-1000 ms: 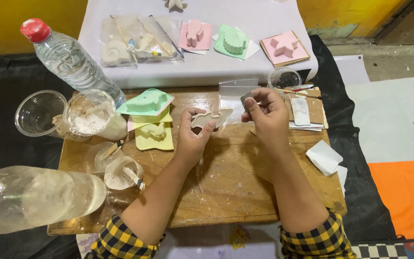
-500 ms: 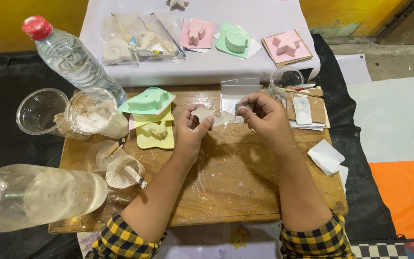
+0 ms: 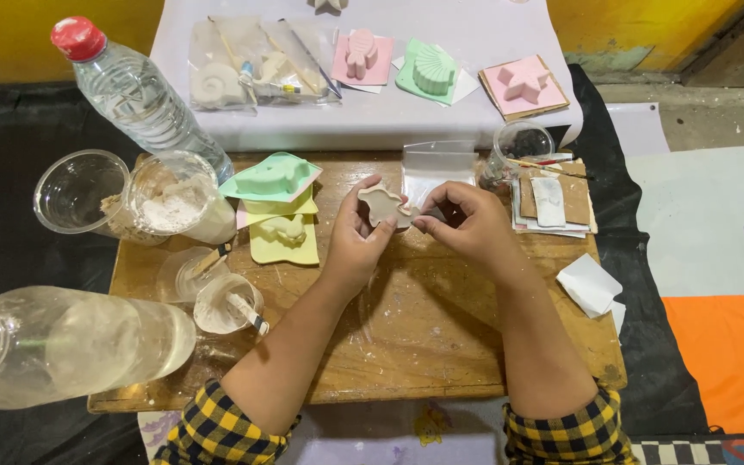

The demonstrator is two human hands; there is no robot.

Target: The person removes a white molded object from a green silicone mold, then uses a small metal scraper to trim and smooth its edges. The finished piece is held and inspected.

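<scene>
Over the wooden board (image 3: 406,344), my left hand (image 3: 356,243) pinches a small white plaster cast (image 3: 380,205) shaped like an animal. My right hand (image 3: 468,222) holds the lower edge of a clear plastic zip bag (image 3: 435,167) right beside the cast, fingers curled. Both hands meet near the board's far middle. Just left of my left hand lie a green mould (image 3: 270,176) and a yellow mould (image 3: 283,238) stacked on coloured sheets.
Two water bottles (image 3: 135,90) (image 3: 71,344), plastic cups with white powder (image 3: 172,200) and paste (image 3: 227,303) stand left. A small stack of cardboard pieces (image 3: 554,200) and a folded white paper (image 3: 590,284) lie right. Pink and green moulds (image 3: 432,73) and bagged casts (image 3: 243,69) sit behind.
Both hands have drawn together at the board's far middle. The cast is now turned up in my left fingers, and the right hand has come in against it with the bag.
</scene>
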